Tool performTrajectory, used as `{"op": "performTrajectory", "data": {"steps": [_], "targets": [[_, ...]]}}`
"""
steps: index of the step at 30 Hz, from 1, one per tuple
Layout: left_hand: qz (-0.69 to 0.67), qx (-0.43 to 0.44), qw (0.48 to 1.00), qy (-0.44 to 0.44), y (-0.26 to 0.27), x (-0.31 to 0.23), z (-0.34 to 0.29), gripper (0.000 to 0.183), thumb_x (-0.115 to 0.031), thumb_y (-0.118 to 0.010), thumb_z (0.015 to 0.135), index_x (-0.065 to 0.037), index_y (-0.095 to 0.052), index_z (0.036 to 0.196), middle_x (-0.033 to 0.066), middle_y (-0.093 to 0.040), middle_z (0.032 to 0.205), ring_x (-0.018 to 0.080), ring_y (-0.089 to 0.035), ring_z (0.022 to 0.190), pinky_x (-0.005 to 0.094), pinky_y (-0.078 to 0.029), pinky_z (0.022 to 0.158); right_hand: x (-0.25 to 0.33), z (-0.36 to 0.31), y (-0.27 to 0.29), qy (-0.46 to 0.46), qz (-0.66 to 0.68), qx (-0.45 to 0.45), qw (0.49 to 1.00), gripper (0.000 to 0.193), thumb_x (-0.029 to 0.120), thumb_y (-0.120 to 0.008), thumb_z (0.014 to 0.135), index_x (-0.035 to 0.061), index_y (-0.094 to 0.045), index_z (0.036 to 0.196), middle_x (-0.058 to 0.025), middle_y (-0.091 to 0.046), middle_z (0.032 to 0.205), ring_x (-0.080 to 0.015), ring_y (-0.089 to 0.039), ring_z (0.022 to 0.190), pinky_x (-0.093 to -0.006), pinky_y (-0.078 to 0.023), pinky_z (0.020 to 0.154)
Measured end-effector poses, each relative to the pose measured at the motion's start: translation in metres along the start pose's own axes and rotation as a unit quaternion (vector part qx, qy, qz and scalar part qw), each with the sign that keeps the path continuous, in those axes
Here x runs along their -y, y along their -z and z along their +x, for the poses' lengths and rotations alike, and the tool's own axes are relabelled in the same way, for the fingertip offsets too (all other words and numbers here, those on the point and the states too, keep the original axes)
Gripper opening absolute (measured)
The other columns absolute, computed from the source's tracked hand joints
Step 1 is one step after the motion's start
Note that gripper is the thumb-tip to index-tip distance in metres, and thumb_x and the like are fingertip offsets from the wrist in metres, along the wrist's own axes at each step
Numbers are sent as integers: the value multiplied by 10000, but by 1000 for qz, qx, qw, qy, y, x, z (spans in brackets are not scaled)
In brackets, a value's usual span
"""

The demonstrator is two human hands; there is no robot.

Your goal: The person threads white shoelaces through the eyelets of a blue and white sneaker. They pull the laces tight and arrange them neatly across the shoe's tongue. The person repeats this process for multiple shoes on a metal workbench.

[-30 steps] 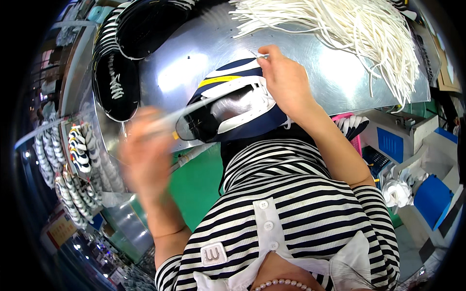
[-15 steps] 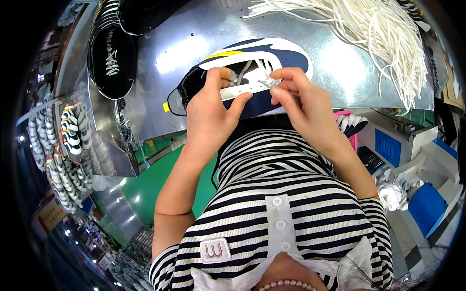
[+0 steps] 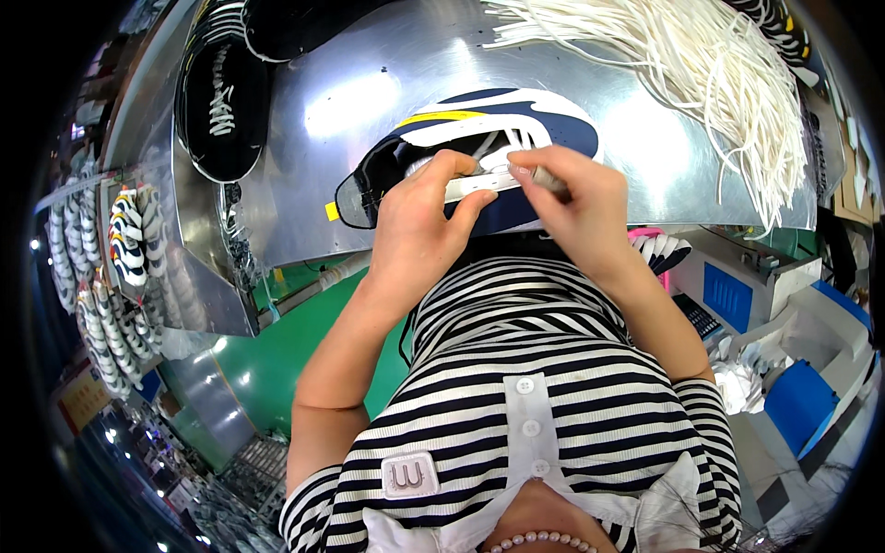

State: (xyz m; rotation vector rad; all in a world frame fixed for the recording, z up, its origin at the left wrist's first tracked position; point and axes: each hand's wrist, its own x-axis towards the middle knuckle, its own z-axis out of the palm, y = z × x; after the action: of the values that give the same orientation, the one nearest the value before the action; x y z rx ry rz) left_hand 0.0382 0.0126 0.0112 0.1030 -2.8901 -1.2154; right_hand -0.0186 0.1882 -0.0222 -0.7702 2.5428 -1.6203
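A navy, white and yellow shoe [image 3: 564, 129] lies on its side on the metal table in front of me, toe to the right. White laces cross its opening. My left hand [image 3: 426, 210] grips the edge of the opening nearest me, with fingers inside and the thumb along the white eyelet strip. Beside it, my right hand [image 3: 579, 198] is closed with fingertips pinched at the eyelets. It holds a pale shoelace [image 3: 550, 181], partly hidden and blurred in the fingers.
A heap of white laces [image 3: 728, 88] spreads over the back right of the metal table [image 3: 313, 184]. Black shoes [image 3: 221, 120] stand at the far left. Racks of striped shoes [image 3: 129, 240] hang beyond the table's left end. A pink basket [image 3: 650, 235] and a blue-and-white machine [image 3: 737, 295] are at right.
The right fingers have drawn together and turned over at the eyelets, with the lace now inside the hand. The left hand still holds the opening's edge. The whole view has shifted slightly.
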Motion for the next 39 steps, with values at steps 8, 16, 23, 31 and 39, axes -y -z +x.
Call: {"op": "performTrajectory", "data": {"steps": [8, 16, 23, 31, 39], "targets": [[-63, 24, 997, -25, 7, 13, 2, 301, -194, -768, 833, 4, -603, 989, 182, -681, 902, 357, -666, 784, 401, -511, 684, -13, -30, -9, 96, -84, 87, 988, 656, 55, -730, 799, 212, -550, 1410, -35, -618, 667, -201, -574, 505, -314, -439, 481], [47, 2, 999, -3, 2, 7, 2, 279, -187, -788, 810, 1, -639, 953, 145, -707, 858, 252, -690, 720, 319, -513, 649, 6, -18, 20, -85, 65, 199, 974, 482, 184, -683, 908, 99, -498, 1345, -89, -635, 705, -265, -648, 637, -354, -491, 593], [44, -15, 999, -17, 2, 5, -1, 256, -205, -758, 808, -3, -657, 929, 173, -678, 746, 323, -657, 615, 400, -514, 588, 14, -16, 20, -141, 81, 154, 975, 138, 129, -591, 974, 11, -523, 994, -132, -668, 750, -286, -677, 687, -364, -503, 625], [85, -30, 979, -184, -7, 12, -6, 224, -57, -757, 794, -8, -671, 994, 133, -678, 794, 275, -657, 648, 340, -496, 576, 12, -8, 8, -192, 100, 174, 961, 122, 108, -581, 974, 4, -517, 982, -95, -645, 683, -215, -636, 632, -316, -485, 600], [53, -30, 939, -340, -7, 22, -3, 352, -5, -736, 777, -28, -569, 1086, 66, -598, 706, 244, -591, 574, 348, -459, 525, 16, 4, -5, -227, 130, 189, 946, 155, 138, -539, 989, -5, -480, 989, -107, -630, 645, -223, -647, 580, -353, -505, 585]]}}
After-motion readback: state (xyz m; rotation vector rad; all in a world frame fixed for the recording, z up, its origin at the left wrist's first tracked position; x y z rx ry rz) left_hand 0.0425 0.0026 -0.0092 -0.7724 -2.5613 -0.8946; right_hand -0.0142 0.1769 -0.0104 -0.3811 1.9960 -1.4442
